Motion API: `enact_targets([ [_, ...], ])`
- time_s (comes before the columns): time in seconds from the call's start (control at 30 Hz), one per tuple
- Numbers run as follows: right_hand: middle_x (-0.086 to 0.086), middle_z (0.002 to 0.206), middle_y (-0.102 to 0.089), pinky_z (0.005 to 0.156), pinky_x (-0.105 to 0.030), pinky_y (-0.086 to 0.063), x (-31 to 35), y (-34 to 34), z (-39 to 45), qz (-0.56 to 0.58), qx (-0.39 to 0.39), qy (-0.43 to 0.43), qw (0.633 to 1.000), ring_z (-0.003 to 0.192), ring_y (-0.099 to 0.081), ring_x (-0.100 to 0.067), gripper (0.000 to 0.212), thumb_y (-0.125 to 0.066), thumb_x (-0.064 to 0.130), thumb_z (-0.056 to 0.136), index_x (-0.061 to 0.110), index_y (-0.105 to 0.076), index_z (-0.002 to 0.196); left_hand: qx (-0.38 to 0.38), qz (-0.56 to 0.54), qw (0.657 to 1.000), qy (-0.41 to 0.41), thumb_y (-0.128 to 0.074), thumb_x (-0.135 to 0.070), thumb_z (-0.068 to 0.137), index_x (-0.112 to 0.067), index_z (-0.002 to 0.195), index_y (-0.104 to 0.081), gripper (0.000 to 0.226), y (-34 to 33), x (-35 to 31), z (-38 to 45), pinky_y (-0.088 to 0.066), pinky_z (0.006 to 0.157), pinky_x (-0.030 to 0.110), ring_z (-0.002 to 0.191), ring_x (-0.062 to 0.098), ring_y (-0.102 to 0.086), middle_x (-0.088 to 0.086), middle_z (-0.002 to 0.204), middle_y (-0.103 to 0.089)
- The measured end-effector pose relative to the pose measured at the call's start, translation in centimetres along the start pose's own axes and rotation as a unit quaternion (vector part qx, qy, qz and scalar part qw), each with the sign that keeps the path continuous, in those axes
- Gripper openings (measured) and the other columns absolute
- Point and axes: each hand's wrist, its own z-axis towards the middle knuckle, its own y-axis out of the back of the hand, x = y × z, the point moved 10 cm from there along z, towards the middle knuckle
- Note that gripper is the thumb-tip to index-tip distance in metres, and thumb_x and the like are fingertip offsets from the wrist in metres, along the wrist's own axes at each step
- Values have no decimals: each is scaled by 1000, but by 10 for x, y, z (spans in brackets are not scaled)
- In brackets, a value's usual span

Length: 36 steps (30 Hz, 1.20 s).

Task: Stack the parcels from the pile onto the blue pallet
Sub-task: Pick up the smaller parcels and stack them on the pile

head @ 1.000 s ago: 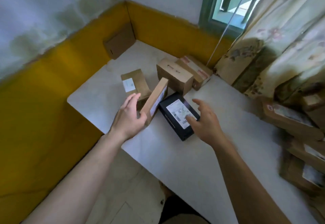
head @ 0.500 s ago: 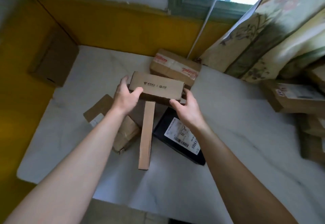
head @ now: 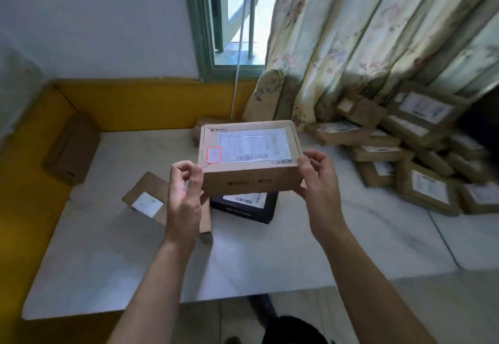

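Observation:
A brown cardboard parcel (head: 249, 154) with a white shipping label on top is held up above the white table (head: 121, 262). My left hand (head: 185, 189) grips its left end and my right hand (head: 317, 179) grips its right end, fingers curled at the corners. Under it lies a black parcel (head: 245, 206) with a white label. A flat brown parcel (head: 145, 197) lies to the left, and a thin brown parcel (head: 205, 222) stands on edge behind my left hand. No blue pallet is in view.
A pile of several labelled brown parcels (head: 413, 160) fills the table's right side under a floral curtain (head: 364, 41). One brown box (head: 71, 149) leans on the yellow wall at the far left. Another parcel (head: 198, 127) sits behind the held one. A window (head: 237, 16) is ahead.
Both hands have lifted the brown parcel up off the table and turned its labelled face upward. The view has swung right, bringing the pile into sight.

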Motion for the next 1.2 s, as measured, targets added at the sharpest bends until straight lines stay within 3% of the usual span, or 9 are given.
enact_targets([
  [0.13, 3, 115, -68, 96, -46, -57, 17, 106, -60, 3, -102, -6, 995, 109, -65, -15, 8, -58, 23, 103, 28, -62, 107, 108, 3, 994, 35, -64, -53, 84, -30, 91, -54, 26, -71, 3, -57, -51, 82, 48, 103, 31, -62, 13, 107, -62],
  [0.2, 2, 112, -69, 97, -47, -57, 27, 166, -87, 17, -159, 0, 987, 105, -66, -15, 11, -58, 18, 102, 27, -63, 104, 178, 19, 983, 43, -64, -54, 80, -20, 97, -55, 39, -118, -2, -89, -52, 84, 46, 107, 36, -61, 18, 113, -63],
  [0.3, 8, 105, -72, 92, -43, -58, 41, 252, -129, 39, -232, 28, 971, 104, -68, -16, 16, -57, 15, 102, 29, -65, 101, 263, 46, 963, 32, -65, -50, 81, -9, 108, -52, 52, -192, -17, -133, -58, 78, 33, 102, 27, -66, 11, 111, -68],
  [0.43, 15, 101, -72, 86, -34, -57, 46, 358, -184, 41, -291, 56, 954, 100, -69, -9, 18, -56, 13, 103, 30, -63, 106, 352, 67, 934, 11, -65, -48, 83, -34, 134, -47, 56, -297, -27, -193, -59, 93, 44, 115, 13, -65, -1, 135, -58],
  [0.63, 22, 114, -66, 88, -24, -58, 43, 540, -273, -22, -367, 83, 926, 108, -65, -3, 29, -60, 15, 101, 28, -57, 127, 585, 92, 803, 61, -81, -44, 72, -52, 155, 6, 121, -475, 4, -339, -54, 102, 33, 123, 2, -61, -16, 153, -44],
  [0.87, 24, 120, -66, 94, -28, -53, 44, 731, -331, -42, -392, 77, 916, 115, -63, -2, 37, -60, 16, 102, 43, -57, 127, 574, 45, 811, 105, -66, -50, 92, -60, 142, -17, 71, -648, 14, -453, -56, 76, 21, 110, 1, -67, -23, 134, -60],
  [1.0, 19, 126, -67, 99, -35, -55, 49, 808, -332, -73, -401, 64, 911, 120, -61, -6, 56, -61, 1, 97, 41, -54, 135, 573, 42, 817, 56, -35, -40, 106, -53, 144, -34, 40, -735, 2, -472, -59, 82, 31, 111, 8, -69, -23, 129, -66],
  [1.1, 16, 132, -64, 104, -41, -54, 50, 867, -315, -96, -418, 67, 901, 125, -59, -8, 60, -64, 1, 96, 30, -49, 146, 568, 99, 816, -44, -44, -17, 108, -37, 147, -41, 45, -798, 2, -472, -55, 98, 45, 115, 12, -66, -13, 136, -61],
  [1.2, 17, 135, -61, 106, -41, -54, 55, 921, -286, -129, -424, 72, 894, 128, -56, -4, 60, -65, 8, 97, 29, -45, 150, 547, 143, 814, -129, -51, -9, 104, -32, 141, -48, 44, -865, 7, -470, -50, 105, 41, 121, 1, -60, -23, 128, -63],
])
